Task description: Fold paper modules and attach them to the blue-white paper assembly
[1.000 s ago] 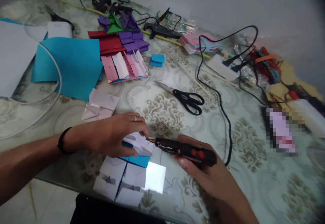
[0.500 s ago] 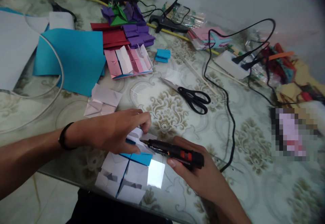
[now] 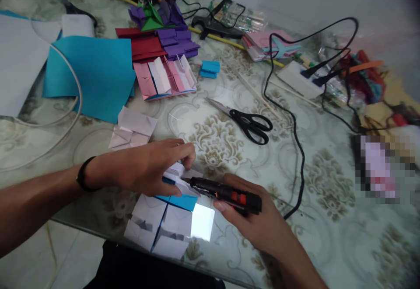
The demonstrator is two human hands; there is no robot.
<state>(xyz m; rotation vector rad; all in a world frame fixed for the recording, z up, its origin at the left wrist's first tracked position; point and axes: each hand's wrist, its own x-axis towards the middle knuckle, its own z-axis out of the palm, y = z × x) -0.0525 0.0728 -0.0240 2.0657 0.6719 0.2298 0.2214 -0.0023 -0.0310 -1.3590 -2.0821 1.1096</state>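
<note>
My right hand (image 3: pixel 246 210) is wrapped round a black hot glue gun (image 3: pixel 226 195) with an orange part on its side. The gun's nozzle points left and meets the white and blue folded paper (image 3: pixel 183 202) close to my left thumb. My left hand (image 3: pixel 154 166) is bent over that paper, thumb on the near side and fingers curled on the far side, gripping it and hiding much of it. Toward me, joined or touching, lie white folded paper pieces (image 3: pixel 173 223). Beyond my left wrist sits a pale pink folded piece (image 3: pixel 133 127).
Black-handled scissors (image 3: pixel 251 125) lie on the patterned table (image 3: pixel 216 144). Blue sheets (image 3: pixel 92 77) lie left, with pink (image 3: pixel 166 79), red (image 3: pixel 144 46) and purple (image 3: pixel 179 44) folded papers behind. A black cord (image 3: pixel 297 149) runs from a white power strip (image 3: pixel 298 79) down the right side.
Both hands keep nearly the same place. The glue gun has shifted very slightly up and left, its nozzle still at the folded paper.
</note>
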